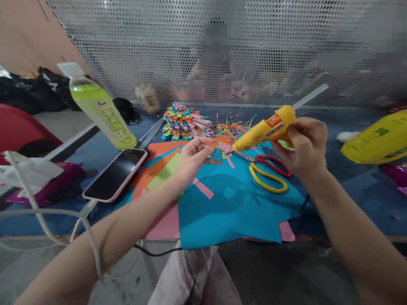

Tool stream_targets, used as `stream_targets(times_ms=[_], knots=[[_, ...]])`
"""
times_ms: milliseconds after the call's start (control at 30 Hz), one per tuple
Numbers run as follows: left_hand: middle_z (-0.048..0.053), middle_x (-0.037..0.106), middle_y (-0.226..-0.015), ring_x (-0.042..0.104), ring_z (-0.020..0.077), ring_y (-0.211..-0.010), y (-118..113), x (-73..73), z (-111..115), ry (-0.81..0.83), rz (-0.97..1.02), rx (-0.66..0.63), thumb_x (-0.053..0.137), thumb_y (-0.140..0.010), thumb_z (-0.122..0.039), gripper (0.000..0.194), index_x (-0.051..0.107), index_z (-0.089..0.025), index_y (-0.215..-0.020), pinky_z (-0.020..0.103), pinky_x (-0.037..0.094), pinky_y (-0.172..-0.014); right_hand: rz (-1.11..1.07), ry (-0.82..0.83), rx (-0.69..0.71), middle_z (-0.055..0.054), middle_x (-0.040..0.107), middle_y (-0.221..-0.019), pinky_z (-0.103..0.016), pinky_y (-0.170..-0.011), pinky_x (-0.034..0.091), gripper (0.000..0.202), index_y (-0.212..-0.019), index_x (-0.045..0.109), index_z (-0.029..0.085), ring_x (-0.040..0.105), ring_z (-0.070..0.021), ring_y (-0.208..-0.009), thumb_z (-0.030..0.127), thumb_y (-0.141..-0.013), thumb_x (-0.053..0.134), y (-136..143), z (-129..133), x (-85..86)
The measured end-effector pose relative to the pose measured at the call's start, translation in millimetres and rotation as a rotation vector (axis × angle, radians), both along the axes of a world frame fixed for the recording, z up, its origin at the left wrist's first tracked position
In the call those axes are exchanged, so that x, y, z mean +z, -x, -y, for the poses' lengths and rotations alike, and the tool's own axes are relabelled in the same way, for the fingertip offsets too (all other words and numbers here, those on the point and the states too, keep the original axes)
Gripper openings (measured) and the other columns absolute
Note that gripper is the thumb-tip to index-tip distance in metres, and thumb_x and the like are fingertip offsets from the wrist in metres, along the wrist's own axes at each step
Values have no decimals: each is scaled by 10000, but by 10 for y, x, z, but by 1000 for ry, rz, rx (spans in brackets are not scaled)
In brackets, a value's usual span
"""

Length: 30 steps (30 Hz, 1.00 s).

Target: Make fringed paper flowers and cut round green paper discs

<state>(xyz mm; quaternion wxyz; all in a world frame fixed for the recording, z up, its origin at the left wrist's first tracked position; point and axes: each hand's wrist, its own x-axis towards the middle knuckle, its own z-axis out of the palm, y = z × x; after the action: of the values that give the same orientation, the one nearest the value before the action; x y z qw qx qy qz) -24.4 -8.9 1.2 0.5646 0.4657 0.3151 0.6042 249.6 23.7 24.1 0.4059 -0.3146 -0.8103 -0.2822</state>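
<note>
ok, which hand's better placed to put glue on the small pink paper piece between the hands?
Probably the right hand: it grips the yellow plastic glue gun, nozzle beside that small pink paper piece. The left hand holds no tool; its fingertips are near the piece.

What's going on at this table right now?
A person's right hand holds a yellow glue gun, pointing toward a small pink paper piece. The left hand is close by; whether it grips anything is unclear. Red-and-yellow-handled scissors lie on blue paper, and a multicoloured layered paper shape sits farther back.
</note>
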Motion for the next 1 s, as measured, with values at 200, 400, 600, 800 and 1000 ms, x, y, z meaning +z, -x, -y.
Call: stream_targets(times_ms=[200,400,600,800,1000], knots=[[-40,545,-638,534,63,-559,3,5,5,-10,-14,11,722,-677,-256,228,641,-165,-869,251,589,-590,33,-74,3,-105,478,-1124,-431,-853,482,568,-1292,379,278,516,-255,-1024,287,-795,654,-5,0,27],[-37,545,-632,541,68,-552,-5,34,12,2,-15,27,720,-669,-245,217,640,-157,-851,254,589,-592,3,-6,-49,-90,483,-1134,-422,-821,506,459,-1232,421,302,519,-260,-1037,275,-813,607,8,20,20],[-33,551,-652,553,79,-577,2,6,8,-10,-32,23,714,-684,-244,202,633,-165,-851,265,592,-583,38,-79,-11,-100,488,-1111,-425,-816,510,489,-1243,412,282,522,-255,-1014,250,-804,625,19,33,35],[-23,576,-684,572,83,-598,-7,-4,10,-5,-56,17,712,-685,-252,202,624,-164,-843,259,590,-588,24,-50,3,-84,456,-1127,-396,-816,499,504,-1273,376,314,514,-238,-1020,225,-825,589,31,29,32],[-34,542,-641,534,68,-551,-13,27,27,-9,-45,22,711,-688,-244,184,630,-158,-829,264,592,-575,40,-71,4,-84,457,-1110,-354,-797,496,505,-1274,365,307,517,-219,-994,208,-830,583,45,35,53]])
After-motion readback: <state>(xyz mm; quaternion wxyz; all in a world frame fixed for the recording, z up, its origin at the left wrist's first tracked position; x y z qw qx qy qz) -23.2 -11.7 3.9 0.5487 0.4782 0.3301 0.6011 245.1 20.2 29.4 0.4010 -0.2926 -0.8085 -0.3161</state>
